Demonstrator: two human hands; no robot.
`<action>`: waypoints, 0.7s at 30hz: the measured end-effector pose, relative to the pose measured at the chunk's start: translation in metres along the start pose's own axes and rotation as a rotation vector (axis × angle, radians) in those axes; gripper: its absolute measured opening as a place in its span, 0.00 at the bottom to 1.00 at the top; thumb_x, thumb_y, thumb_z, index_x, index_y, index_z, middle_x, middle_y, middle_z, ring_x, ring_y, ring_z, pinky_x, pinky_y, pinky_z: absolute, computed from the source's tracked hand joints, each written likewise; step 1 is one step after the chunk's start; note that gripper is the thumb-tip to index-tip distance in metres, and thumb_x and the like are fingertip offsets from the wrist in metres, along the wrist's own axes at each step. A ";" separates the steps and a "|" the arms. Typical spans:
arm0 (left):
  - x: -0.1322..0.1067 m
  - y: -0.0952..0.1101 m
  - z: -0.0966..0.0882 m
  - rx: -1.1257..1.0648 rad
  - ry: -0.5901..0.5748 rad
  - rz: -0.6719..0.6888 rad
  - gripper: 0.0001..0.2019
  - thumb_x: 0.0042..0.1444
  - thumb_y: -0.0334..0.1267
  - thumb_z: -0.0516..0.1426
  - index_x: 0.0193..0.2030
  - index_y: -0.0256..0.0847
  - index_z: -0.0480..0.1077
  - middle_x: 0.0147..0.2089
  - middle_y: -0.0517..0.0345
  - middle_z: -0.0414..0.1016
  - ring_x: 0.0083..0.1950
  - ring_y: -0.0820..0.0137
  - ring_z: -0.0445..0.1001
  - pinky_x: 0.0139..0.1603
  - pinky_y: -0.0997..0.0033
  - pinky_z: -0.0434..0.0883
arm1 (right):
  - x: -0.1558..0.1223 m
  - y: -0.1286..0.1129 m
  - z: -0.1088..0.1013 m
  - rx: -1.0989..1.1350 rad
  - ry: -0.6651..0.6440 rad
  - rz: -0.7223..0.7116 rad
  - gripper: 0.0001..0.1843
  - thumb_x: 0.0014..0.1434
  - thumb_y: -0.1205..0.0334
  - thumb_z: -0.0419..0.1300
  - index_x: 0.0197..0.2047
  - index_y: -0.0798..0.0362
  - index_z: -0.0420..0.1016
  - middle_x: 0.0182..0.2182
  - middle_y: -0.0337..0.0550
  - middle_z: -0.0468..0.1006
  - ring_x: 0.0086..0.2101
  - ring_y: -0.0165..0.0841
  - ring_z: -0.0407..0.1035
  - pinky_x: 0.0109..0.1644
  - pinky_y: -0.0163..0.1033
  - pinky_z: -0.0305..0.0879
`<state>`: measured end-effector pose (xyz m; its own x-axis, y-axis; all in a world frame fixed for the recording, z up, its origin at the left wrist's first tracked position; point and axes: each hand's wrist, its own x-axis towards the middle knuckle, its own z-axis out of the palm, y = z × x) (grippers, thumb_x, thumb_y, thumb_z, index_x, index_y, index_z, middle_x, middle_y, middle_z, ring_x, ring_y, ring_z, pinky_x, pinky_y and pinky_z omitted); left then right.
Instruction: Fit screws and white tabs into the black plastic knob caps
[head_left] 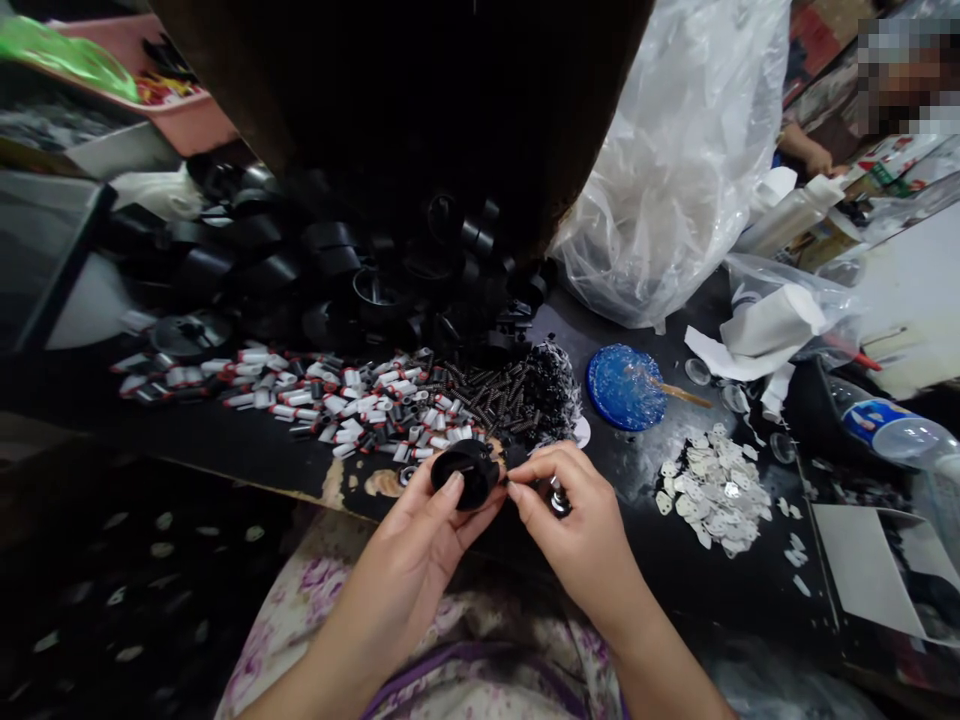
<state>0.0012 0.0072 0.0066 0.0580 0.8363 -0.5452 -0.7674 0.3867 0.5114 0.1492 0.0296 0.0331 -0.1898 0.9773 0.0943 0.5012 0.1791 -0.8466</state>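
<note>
My left hand [420, 545] is closed around a round black plastic housing [466, 470], held just above the front edge of the dark worktable [630, 560]. My right hand [574, 515] pinches a tiny part against the housing's right side, and a small metal piece [559, 497] shows under its fingers. Right behind the hands lie a heap of white and red small parts [330, 395], a pile of dark little springs [495, 385] and a clump of black bits [553, 385].
Many black housings [315, 270] are piled at the back. A blue lid [625, 387], a scatter of flat metal tabs [716, 490], clear plastic bags [675, 160], a bottle [885, 425] and a pink tray [180, 110] surround the spot. Another person's hand [814, 155] shows far right.
</note>
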 end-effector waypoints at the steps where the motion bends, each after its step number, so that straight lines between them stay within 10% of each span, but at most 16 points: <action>1: 0.000 0.000 0.000 0.007 0.007 0.017 0.07 0.59 0.36 0.62 0.45 0.42 0.76 0.47 0.54 0.82 0.47 0.66 0.79 0.53 0.66 0.77 | -0.001 -0.001 0.000 -0.057 0.009 -0.041 0.06 0.60 0.71 0.60 0.39 0.51 0.75 0.38 0.40 0.76 0.40 0.32 0.71 0.45 0.38 0.64; 21: -0.011 0.006 -0.003 -0.078 0.039 0.169 0.08 0.54 0.40 0.67 0.42 0.46 0.78 0.43 0.57 0.83 0.46 0.65 0.80 0.54 0.60 0.77 | -0.002 -0.015 0.023 -0.112 0.215 -0.222 0.05 0.61 0.70 0.61 0.40 0.51 0.75 0.35 0.41 0.78 0.37 0.34 0.71 0.43 0.41 0.65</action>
<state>-0.0056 -0.0011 0.0136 -0.0992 0.8705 -0.4820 -0.8113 0.2097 0.5457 0.1232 0.0225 0.0334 -0.1281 0.9122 0.3893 0.5598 0.3905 -0.7309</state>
